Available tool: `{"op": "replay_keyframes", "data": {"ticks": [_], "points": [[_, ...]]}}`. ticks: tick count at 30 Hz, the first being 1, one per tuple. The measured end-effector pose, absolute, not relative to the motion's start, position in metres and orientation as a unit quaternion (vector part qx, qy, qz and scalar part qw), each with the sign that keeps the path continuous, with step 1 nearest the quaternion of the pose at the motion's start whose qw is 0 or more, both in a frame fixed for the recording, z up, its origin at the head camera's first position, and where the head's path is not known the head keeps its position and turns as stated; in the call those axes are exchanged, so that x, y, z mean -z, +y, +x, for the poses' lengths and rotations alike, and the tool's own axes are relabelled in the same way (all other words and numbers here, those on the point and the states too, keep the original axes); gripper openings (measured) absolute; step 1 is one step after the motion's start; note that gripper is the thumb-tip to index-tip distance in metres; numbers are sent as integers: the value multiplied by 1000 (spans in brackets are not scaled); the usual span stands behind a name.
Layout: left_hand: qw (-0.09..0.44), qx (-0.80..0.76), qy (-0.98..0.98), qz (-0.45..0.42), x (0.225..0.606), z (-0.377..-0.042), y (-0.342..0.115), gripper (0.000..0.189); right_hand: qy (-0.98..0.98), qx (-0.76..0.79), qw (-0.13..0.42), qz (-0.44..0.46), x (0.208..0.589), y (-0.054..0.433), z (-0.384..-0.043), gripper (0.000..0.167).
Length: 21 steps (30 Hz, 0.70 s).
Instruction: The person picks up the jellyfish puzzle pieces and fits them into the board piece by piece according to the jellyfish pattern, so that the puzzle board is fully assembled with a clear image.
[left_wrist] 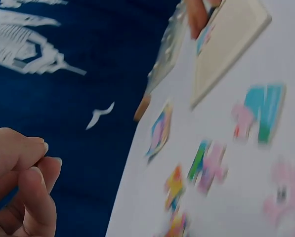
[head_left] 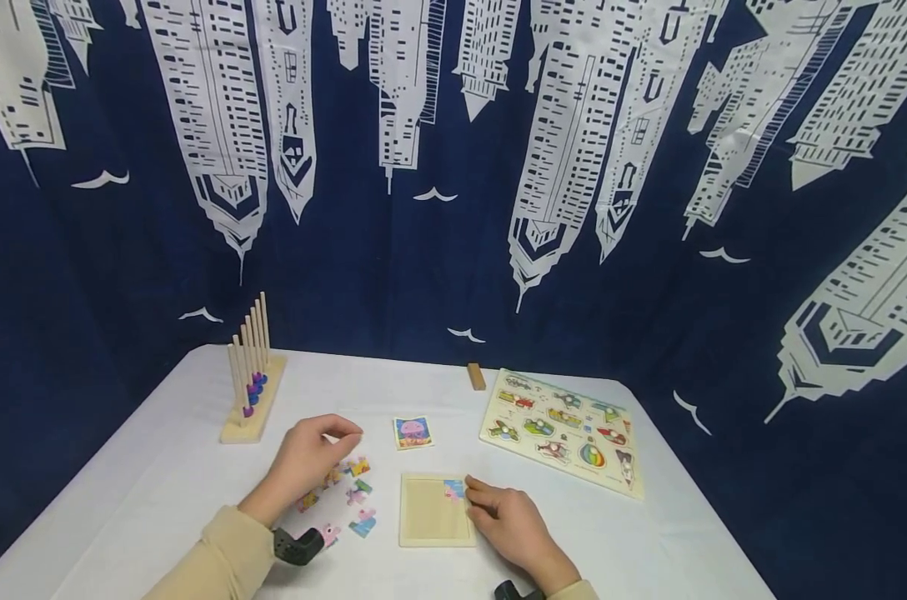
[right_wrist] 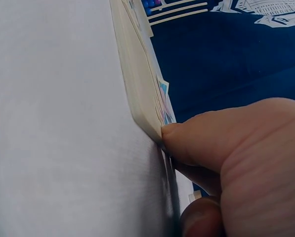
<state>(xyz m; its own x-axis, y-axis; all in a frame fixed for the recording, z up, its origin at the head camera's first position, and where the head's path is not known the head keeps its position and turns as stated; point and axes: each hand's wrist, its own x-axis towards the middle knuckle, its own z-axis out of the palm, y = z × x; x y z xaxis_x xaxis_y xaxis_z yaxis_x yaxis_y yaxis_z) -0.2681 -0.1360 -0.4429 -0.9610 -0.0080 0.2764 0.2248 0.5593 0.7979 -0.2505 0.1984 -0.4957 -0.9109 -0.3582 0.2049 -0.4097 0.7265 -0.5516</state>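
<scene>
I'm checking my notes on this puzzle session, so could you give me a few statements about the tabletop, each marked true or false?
1. The right hand touches the wooden tray. True.
2. The peg stand is right of the wooden tray. False: it is to the left.
3. Loose puzzle pieces lie left of the wooden tray. True.
4. The wooden tray is completely filled. False: only its far right corner is.
5. The picture card lies inside the wooden tray. False: it lies on the table, beyond it.
</scene>
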Motion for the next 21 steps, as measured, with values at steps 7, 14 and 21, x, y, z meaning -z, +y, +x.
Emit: {"op": "replay_keyframes", "data": {"ticks": [7, 14, 21], "points": [[125, 459, -880, -3, 445, -248, -190, 17, -928, -308, 42, 206, 496, 198, -252, 31], [87, 421, -903, -16, 462, -239, -191, 8, -928, -302, 45, 213, 495, 197, -254, 31], [12, 344, -923, -169, 471, -228, -182, 10, -927, -315, 26, 203, 494, 197, -249, 33]]}}
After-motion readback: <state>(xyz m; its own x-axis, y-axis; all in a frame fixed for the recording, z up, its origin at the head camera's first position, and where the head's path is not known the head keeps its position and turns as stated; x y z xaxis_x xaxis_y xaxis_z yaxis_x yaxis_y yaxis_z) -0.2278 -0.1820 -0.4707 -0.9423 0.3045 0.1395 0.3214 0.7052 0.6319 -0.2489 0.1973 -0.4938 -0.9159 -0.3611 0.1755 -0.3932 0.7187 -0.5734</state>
